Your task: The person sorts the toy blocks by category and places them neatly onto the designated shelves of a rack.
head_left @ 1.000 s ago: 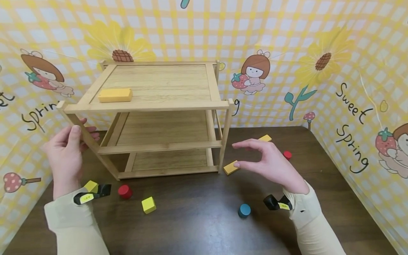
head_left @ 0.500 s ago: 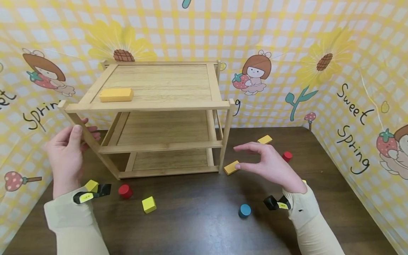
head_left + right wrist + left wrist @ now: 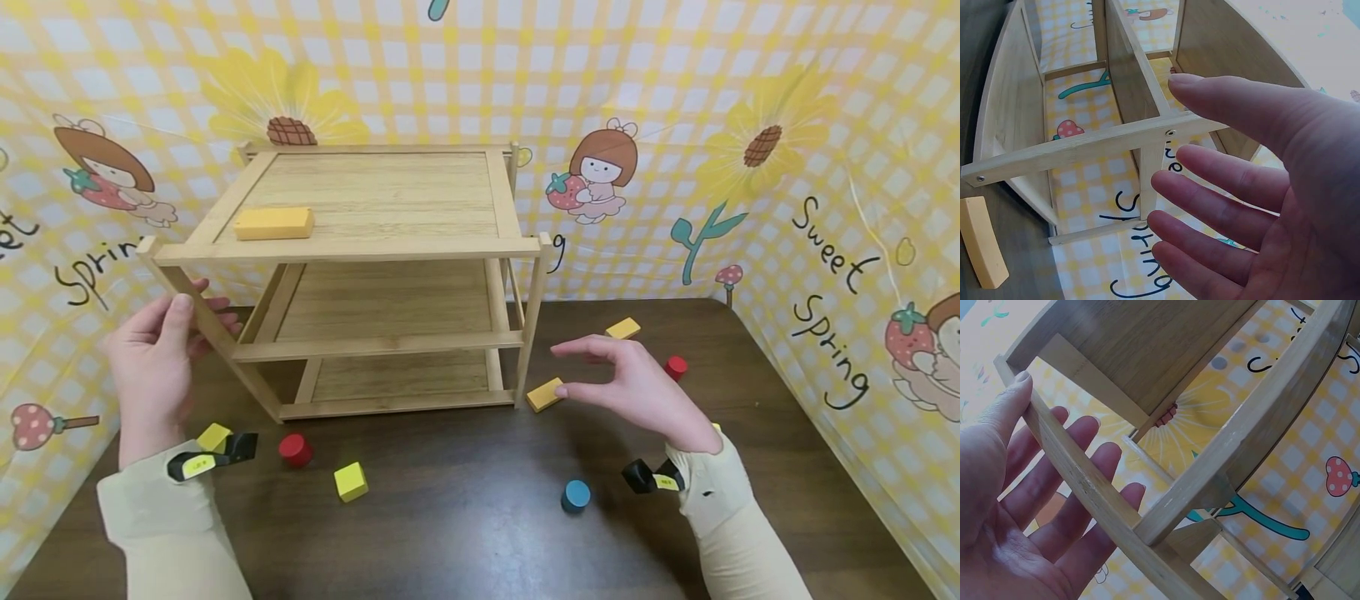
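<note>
A three-tier wooden shelf rack (image 3: 375, 248) stands on the dark table. My left hand (image 3: 153, 371) is at its front left post, thumb at the post's edge and loosely straight fingers (image 3: 1088, 481) passing behind it. In the left wrist view the palm stands off the wood. To the right of the rack my right hand (image 3: 633, 383) hovers with thumb and fingers spread, apart from the front right post (image 3: 1072, 147). Below its thumb in the head view lies an orange-yellow block (image 3: 543, 396). A similar longer block (image 3: 273, 223) rests on the top shelf.
In front of the rack are a red cylinder (image 3: 296, 450), a yellow cube (image 3: 351, 482) and a blue cylinder (image 3: 576, 497). Another yellow cube (image 3: 213, 437) sits by the left wrist. Farther right are an orange-yellow block (image 3: 622, 328) and a red cylinder (image 3: 676, 367). Checked cloth (image 3: 420, 83) encloses the table.
My left wrist and sleeve have shifted slightly left, and the fingers behind the post reach out a little more. My right hand has barely moved; the rack and blocks stay put.
</note>
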`<control>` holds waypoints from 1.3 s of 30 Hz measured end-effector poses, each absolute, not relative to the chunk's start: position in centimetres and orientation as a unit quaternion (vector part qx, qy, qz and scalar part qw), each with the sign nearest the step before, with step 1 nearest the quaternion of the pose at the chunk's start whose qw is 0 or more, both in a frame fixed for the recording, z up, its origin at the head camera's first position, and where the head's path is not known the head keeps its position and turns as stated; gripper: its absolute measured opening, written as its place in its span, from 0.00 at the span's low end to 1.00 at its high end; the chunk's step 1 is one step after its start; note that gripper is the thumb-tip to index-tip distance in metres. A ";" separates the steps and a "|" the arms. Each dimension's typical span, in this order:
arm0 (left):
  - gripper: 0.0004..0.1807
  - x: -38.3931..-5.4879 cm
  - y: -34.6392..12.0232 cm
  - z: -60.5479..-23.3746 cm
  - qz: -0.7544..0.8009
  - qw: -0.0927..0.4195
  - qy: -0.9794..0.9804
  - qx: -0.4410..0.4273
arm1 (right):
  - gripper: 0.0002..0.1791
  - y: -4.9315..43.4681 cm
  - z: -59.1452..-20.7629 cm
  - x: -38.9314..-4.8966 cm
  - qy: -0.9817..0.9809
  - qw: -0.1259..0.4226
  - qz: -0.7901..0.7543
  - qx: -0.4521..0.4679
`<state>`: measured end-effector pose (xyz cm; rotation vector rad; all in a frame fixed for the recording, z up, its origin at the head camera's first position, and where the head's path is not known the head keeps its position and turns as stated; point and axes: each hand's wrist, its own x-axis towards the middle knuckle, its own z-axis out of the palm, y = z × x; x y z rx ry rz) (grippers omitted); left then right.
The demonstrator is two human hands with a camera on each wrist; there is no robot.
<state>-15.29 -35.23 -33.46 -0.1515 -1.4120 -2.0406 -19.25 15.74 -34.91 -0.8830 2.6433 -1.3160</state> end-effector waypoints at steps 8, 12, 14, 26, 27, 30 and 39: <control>0.23 -15.2 -35.5 -33.5 -0.774 0.313 -0.547 -0.052 | 0.25 15.9 -35.3 -19.5 0.860 0.037 -0.424 -0.281; 0.23 -15.2 -35.6 -33.5 -0.775 0.310 -0.548 -0.050 | 0.25 15.9 -35.4 -19.5 0.860 0.039 -0.426 -0.279; 0.22 -15.2 -35.6 -33.6 -0.775 0.310 -0.548 -0.053 | 0.25 15.9 -35.5 -19.5 0.859 0.040 -0.426 -0.281; 0.22 -15.0 -35.9 -33.8 -0.776 0.296 -0.552 -0.072 | 0.25 15.9 -35.9 -19.8 0.859 0.044 -0.426 -0.280; 0.22 -15.0 -35.9 -33.8 -0.776 0.296 -0.552 -0.073 | 0.25 15.9 -35.9 -19.8 0.860 0.044 -0.424 -0.280; 0.22 -15.0 -36.0 -33.8 -0.778 0.295 -0.550 -0.078 | 0.25 15.9 -36.2 -20.2 0.862 0.045 -0.418 -0.282; 0.21 -15.1 -35.9 -33.8 -0.775 0.299 -0.552 -0.076 | 0.26 16.0 -38.5 -21.5 0.875 0.048 -0.391 -0.283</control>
